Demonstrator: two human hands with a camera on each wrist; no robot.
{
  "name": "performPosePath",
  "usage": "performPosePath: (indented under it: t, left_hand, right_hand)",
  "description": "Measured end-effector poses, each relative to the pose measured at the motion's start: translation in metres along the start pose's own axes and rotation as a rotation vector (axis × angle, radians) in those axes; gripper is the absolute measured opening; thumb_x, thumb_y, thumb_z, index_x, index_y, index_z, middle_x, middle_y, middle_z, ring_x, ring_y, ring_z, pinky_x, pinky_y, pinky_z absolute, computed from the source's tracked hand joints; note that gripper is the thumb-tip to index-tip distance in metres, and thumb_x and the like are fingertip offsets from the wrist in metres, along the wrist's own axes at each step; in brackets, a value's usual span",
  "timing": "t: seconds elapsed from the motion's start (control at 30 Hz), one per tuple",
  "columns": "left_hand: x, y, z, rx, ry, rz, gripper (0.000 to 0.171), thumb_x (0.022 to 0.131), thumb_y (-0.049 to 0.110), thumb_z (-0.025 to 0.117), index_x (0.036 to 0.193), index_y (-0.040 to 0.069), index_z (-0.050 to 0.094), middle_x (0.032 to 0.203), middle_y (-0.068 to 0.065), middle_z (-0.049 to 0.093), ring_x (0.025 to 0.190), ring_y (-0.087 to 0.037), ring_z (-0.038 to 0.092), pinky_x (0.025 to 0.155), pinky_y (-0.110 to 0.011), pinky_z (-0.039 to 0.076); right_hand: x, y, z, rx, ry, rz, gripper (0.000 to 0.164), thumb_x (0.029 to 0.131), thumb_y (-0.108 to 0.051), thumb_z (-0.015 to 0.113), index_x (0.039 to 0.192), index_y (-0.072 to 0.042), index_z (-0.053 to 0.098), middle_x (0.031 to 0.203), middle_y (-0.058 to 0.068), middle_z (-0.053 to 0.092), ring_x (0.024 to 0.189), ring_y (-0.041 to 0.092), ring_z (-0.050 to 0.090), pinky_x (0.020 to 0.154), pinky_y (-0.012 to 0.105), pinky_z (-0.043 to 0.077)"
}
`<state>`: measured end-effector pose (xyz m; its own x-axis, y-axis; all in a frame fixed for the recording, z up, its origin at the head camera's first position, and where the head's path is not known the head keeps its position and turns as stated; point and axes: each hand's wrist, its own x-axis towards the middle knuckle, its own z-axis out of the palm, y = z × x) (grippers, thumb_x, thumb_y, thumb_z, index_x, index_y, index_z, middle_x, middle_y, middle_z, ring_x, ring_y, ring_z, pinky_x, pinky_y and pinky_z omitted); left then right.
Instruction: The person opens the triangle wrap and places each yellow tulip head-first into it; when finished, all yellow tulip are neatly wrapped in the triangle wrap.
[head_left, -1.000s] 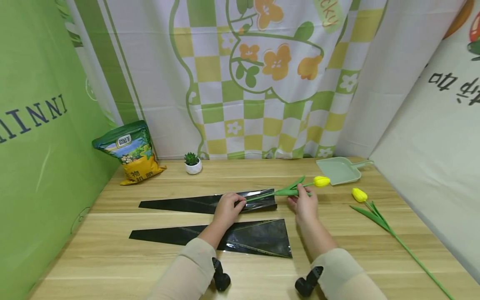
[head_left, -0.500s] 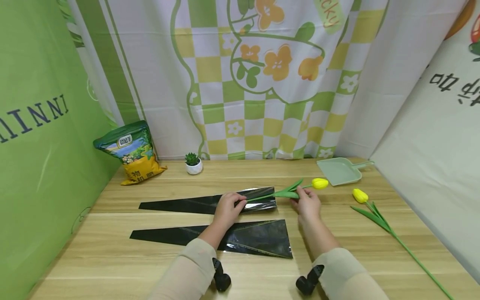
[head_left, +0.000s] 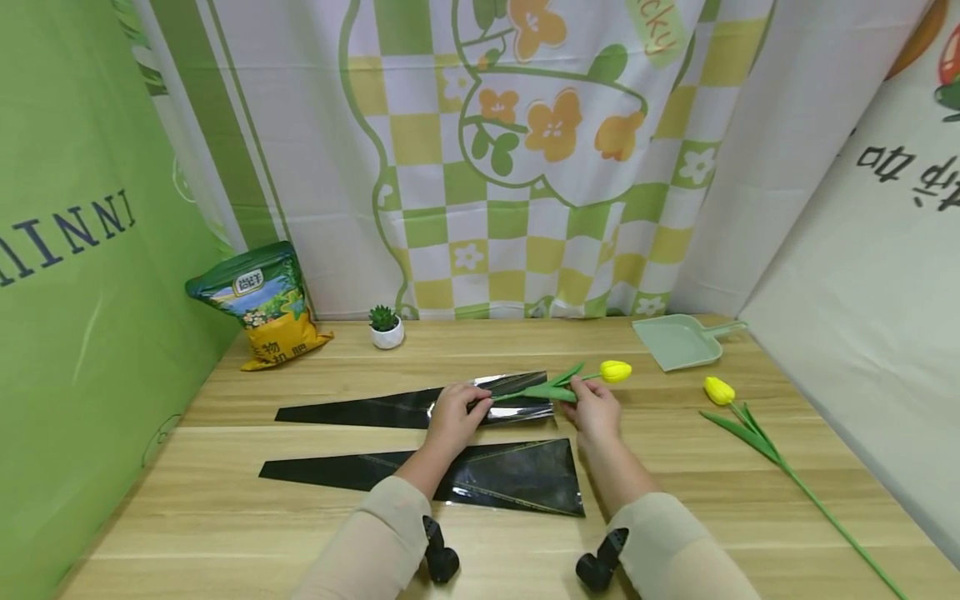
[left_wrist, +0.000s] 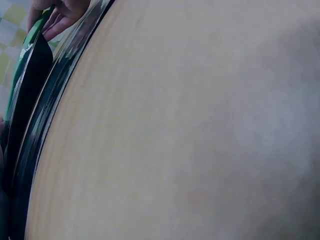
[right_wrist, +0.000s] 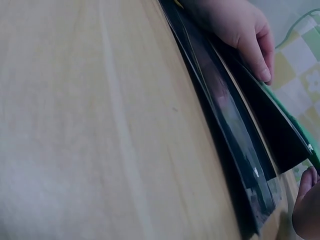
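My right hand (head_left: 595,410) pinches a yellow artificial tulip (head_left: 615,372) by its leaves and stem, below the bloom. The tulip lies nearly level, its stem pointing left over the wide end of a black plastic flower sleeve (head_left: 375,412). At that sleeve's middle, my left hand (head_left: 456,417) holds the film between thumb and fingers, right where the stem reaches it. In the right wrist view, the left thumb (right_wrist: 257,65) presses near the sleeve's upper edge, with the green stem running along behind. The stem's lower end is hidden. The left wrist view shows the right hand (left_wrist: 62,17) beside the leaves.
A second black sleeve (head_left: 517,475) lies flat in front, under the left forearm. Another yellow tulip (head_left: 719,391) rests at the right. Along the back stand a fertilizer bag (head_left: 273,308), a small potted succulent (head_left: 387,327) and a green dustpan (head_left: 678,342).
My right hand has moved left with the tulip, bringing its bloom and leaves closer to the sleeve. The left hand stays in nearly the same place.
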<state>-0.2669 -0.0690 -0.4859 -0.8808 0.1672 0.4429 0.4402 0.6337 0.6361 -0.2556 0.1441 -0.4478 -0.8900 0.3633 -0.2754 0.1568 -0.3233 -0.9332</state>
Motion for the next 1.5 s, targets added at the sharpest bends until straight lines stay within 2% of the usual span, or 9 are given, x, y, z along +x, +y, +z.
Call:
performPosePath:
  t: [0.23,0.37,0.57,0.67,0.83,1.0,1.23,1.4,1.5]
  left_hand:
    - [0.001,0.001,0.000,-0.013,-0.004,-0.027,0.016,0.090,0.019,0.070,0.101,0.009,0.076,0.110,-0.010,0.072,0.115,-0.032,0.060,0.104,-0.045,0.047]
    - [0.001,0.002,0.001,-0.007,-0.003,-0.017,0.016,0.090,0.019,0.070,0.101,0.009,0.076,0.106,-0.009,0.072,0.112,-0.031,0.061,0.102,-0.045,0.047]
    - [0.002,0.002,0.000,0.001,-0.003,-0.012,0.016,0.090,0.019,0.070,0.100,0.008,0.077,0.105,-0.009,0.073,0.111,-0.031,0.062,0.101,-0.045,0.048]
    - [0.001,0.002,-0.001,0.000,-0.011,-0.013,0.016,0.091,0.019,0.069,0.101,0.009,0.077,0.107,-0.009,0.072,0.114,-0.031,0.061,0.102,-0.046,0.048]
    - [0.001,0.001,-0.001,-0.015,-0.020,-0.020,0.017,0.091,0.020,0.069,0.102,0.009,0.076,0.108,-0.009,0.072,0.115,-0.031,0.061,0.102,-0.046,0.048]
    - [0.002,-0.001,0.001,-0.011,-0.020,-0.020,0.017,0.091,0.020,0.069,0.101,0.009,0.076,0.108,-0.009,0.072,0.114,-0.031,0.061,0.102,-0.046,0.048]
    - [0.001,0.000,0.000,-0.007,-0.017,-0.010,0.017,0.091,0.020,0.069,0.101,0.009,0.077,0.106,-0.008,0.073,0.111,-0.030,0.062,0.100,-0.045,0.050]
    - [0.000,0.000,0.000,0.011,-0.011,0.014,0.015,0.090,0.019,0.070,0.100,0.009,0.077,0.102,-0.007,0.073,0.103,-0.028,0.064,0.095,-0.043,0.051]
    - [0.000,0.001,0.000,0.011,-0.010,0.021,0.016,0.090,0.018,0.070,0.100,0.009,0.077,0.101,-0.007,0.074,0.102,-0.028,0.064,0.094,-0.043,0.052]
  right_hand:
    - [-0.004,0.003,0.009,-0.019,-0.020,0.011,0.016,0.100,-0.018,0.055,0.101,-0.002,0.050,0.103,0.007,0.056,0.073,0.003,0.060,0.065,0.017,0.055]
    - [-0.004,0.004,0.010,-0.027,-0.022,0.022,0.021,0.101,-0.018,0.054,0.112,-0.001,0.050,0.107,0.007,0.058,0.077,0.004,0.061,0.068,0.017,0.054]
    - [0.000,0.008,0.005,0.115,-0.091,-0.010,0.038,0.100,-0.019,0.055,0.128,0.002,0.040,0.102,0.005,0.056,0.084,0.004,0.062,0.073,0.018,0.054]
    - [0.000,0.005,0.000,0.132,-0.116,-0.025,0.048,0.101,-0.021,0.055,0.137,0.001,0.031,0.100,0.002,0.055,0.085,0.004,0.062,0.073,0.018,0.053]
    - [-0.002,-0.006,-0.008,0.051,-0.111,-0.017,0.063,0.103,-0.020,0.049,0.152,-0.002,0.013,0.094,-0.003,0.057,0.083,0.001,0.064,0.075,0.017,0.053]
    - [0.007,-0.008,-0.022,0.033,-0.116,-0.027,0.072,0.101,-0.018,0.052,0.154,-0.003,0.005,0.106,0.002,0.052,0.082,-0.001,0.065,0.085,0.014,0.055]
    - [0.018,-0.012,-0.039,-0.076,-0.110,-0.055,0.067,0.098,-0.013,0.057,0.151,0.001,0.017,0.113,0.006,0.051,0.082,-0.002,0.065,0.085,0.014,0.055]
    - [0.024,-0.018,-0.053,-0.156,-0.190,-0.084,0.070,0.099,-0.011,0.056,0.153,0.002,0.015,0.124,0.012,0.049,0.083,-0.003,0.065,0.085,0.015,0.055]
    - [0.026,-0.022,-0.059,-0.221,-0.243,-0.097,0.066,0.100,-0.014,0.054,0.152,0.005,0.019,0.119,0.007,0.054,0.085,-0.003,0.064,0.084,0.013,0.055]
